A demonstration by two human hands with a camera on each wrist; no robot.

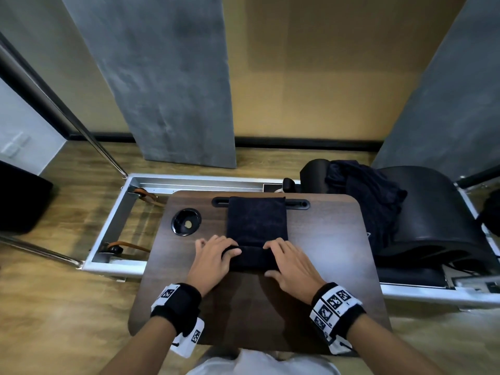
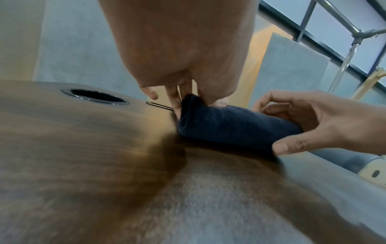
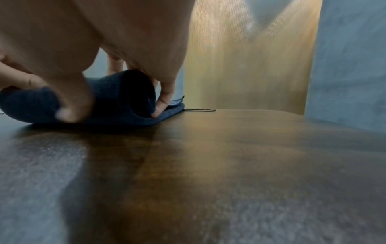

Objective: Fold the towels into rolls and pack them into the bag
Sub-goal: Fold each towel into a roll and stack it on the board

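A dark navy towel (image 1: 256,226) lies as a long folded strip on the dark wooden table (image 1: 324,239). Its near end is rolled up into a short roll (image 1: 250,259). My left hand (image 1: 216,255) grips the roll's left end (image 2: 188,112), fingers curled over the top. My right hand (image 1: 286,262) grips the right end (image 3: 129,92), thumb at the near side and fingertips (image 3: 163,105) pressing behind the roll. A heap of dark fabric (image 1: 365,196) lies on the black curved barrel at the right; I cannot tell whether it is a towel or the bag.
A round black cup recess (image 1: 186,221) sits in the table's left far part, and a black slot (image 1: 297,204) runs along the far edge under the towel. A metal frame (image 1: 113,220) with brown straps lies on the floor at the left. A black padded barrel (image 1: 422,212) stands right.
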